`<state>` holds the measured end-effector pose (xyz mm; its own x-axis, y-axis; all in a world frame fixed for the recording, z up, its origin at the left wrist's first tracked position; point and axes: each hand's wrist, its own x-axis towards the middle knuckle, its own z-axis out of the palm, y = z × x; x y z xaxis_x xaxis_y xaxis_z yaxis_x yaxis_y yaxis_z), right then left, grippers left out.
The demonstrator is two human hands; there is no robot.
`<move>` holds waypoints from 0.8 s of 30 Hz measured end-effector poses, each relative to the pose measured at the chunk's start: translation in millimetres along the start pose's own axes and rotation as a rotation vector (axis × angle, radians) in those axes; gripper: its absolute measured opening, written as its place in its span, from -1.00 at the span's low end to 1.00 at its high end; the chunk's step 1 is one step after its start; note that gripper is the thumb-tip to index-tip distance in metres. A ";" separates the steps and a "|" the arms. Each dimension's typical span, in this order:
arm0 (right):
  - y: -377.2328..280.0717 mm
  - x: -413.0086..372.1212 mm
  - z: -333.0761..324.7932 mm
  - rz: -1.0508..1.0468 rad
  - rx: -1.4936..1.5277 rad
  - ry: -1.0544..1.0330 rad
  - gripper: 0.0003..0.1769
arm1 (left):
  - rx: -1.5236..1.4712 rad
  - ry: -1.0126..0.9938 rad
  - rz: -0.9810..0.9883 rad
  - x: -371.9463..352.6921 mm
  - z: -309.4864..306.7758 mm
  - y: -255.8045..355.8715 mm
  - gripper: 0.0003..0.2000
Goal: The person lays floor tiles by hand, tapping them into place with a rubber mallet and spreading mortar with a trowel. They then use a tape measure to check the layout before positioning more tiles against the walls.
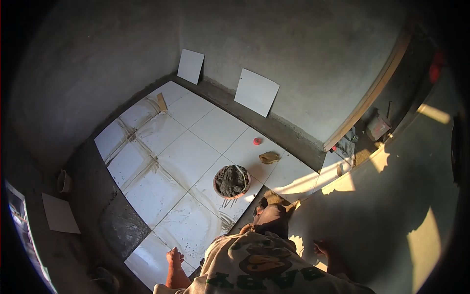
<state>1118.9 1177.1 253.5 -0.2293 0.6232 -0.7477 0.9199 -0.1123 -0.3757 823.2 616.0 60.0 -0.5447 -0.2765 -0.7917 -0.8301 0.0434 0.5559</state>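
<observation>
My left hand [175, 256] hangs over the white floor tiles [183, 230] at the lower left, its fingers curled in, with nothing visible in them. On the right, in shadow, my right hand [320, 247] is held out beside my body; its fingers are loosely bent and apart, with no object seen in them. In front of me a bucket [216, 186] full of wet grey mortar [230, 181] stands on the tiles, apart from both hands. My bent leg [272, 220] shows between the bucket and my shirt.
A crumpled brown piece [269, 157] and a small red object [257, 141] lie on the tiles. A wood-coloured block [162, 102] lies farther back. Two loose tiles [257, 92] lean near the wall. Another bucket [378, 126] stands beyond the doorway edge [374, 90]. Wet mortar [122, 228] covers floor at left.
</observation>
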 end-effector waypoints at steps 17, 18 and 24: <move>-169.0 214.1 -123.5 -0.097 0.287 0.015 -0.67 | 0.200 0.127 0.075 -1.1 282.2 156.5 -0.72; -157.2 239.1 -130.0 -0.075 0.310 0.022 -0.67 | 0.210 0.107 0.049 15.7 306.4 167.3 -0.74; -197.9 267.7 -174.6 0.080 0.391 0.001 -0.58 | 0.095 -0.148 0.487 -39.4 525.8 302.4 -0.76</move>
<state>931.0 1501.3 223.3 -0.1615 0.6016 -0.7823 0.7444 -0.4461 -0.4968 530.9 1144.8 126.3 -0.8760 -0.0637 -0.4780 -0.4794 0.2218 0.8491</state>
